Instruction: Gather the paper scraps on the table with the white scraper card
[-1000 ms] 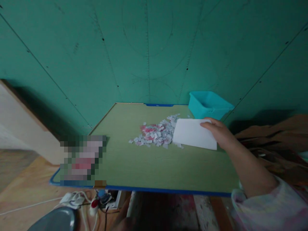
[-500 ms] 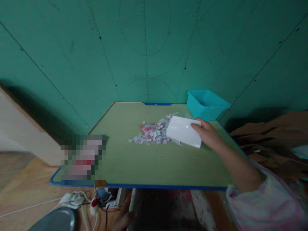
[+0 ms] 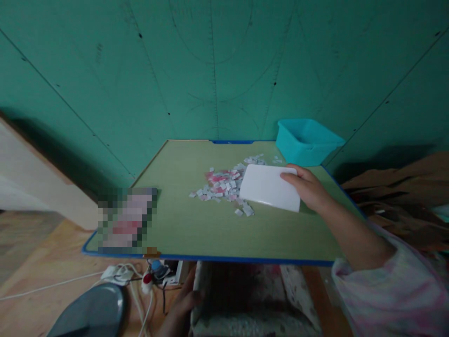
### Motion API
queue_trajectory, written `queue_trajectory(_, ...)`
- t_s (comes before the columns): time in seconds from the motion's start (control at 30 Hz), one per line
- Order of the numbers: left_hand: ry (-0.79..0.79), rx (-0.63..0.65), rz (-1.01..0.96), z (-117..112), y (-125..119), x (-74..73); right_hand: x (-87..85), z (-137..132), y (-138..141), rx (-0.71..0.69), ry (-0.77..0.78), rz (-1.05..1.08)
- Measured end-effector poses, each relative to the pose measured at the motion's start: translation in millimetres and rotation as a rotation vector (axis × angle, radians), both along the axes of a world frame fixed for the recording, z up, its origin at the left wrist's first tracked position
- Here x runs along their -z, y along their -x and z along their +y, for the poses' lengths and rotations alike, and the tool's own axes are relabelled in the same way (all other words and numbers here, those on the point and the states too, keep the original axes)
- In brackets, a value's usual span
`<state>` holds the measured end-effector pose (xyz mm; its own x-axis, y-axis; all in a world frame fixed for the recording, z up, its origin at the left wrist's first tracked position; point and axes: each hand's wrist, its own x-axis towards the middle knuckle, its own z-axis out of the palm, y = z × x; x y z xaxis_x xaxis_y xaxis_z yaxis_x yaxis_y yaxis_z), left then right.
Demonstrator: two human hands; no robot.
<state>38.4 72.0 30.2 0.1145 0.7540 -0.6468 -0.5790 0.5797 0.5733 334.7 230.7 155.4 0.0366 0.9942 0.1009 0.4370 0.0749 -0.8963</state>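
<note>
Probably light, stiffish and slick, the white sheet (image 3: pixel 268 187) is just in front of the turquoise bin (image 3: pixel 301 152) — best held near its bin-side corner, where the right hand (image 3: pixel 309 188) pinches; the left hand (image 3: pixel 185 302), well apart from the bin — grip unclear.

- Your right hand (image 3: pixel 308 187) grips a white sheet (image 3: pixel 270 187) by its right end, fingers and thumb pinched around the edge.
- The sheet's left end meets a pile of paper scraps (image 3: pixel 224 183), white and pink, on the green tabletop (image 3: pixel 210 234).
- Beyond your right hand, a turquoise bin (image 3: pixel 305 152) stands at the far right corner.
- Below the table's near edge, your left hand (image 3: pixel 186 299) is against the left side of a stained container (image 3: pixel 252 326), fingers partly hidden.
</note>
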Motion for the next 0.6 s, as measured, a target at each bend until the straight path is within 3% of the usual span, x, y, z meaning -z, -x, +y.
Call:
queue_trajectory(0.13, 0.024, -0.002, -0.036, -1.2, -2.4, -10.9, 0.6, -0.3, 1.9, 0.014, -0.027, -0.008)
queue_trajectory(0.4, 0.043, -0.043, -0.088, -27.4, -5.8, -10.6, 8.4, -3.9, 13.8, -0.193, 0.026, 0.02)
queue_trajectory(0.6, -0.062, -0.042, -0.023, -25.6, -10.6, -18.4, 6.3, -4.4, 12.9, -0.142, -0.012, 0.042)
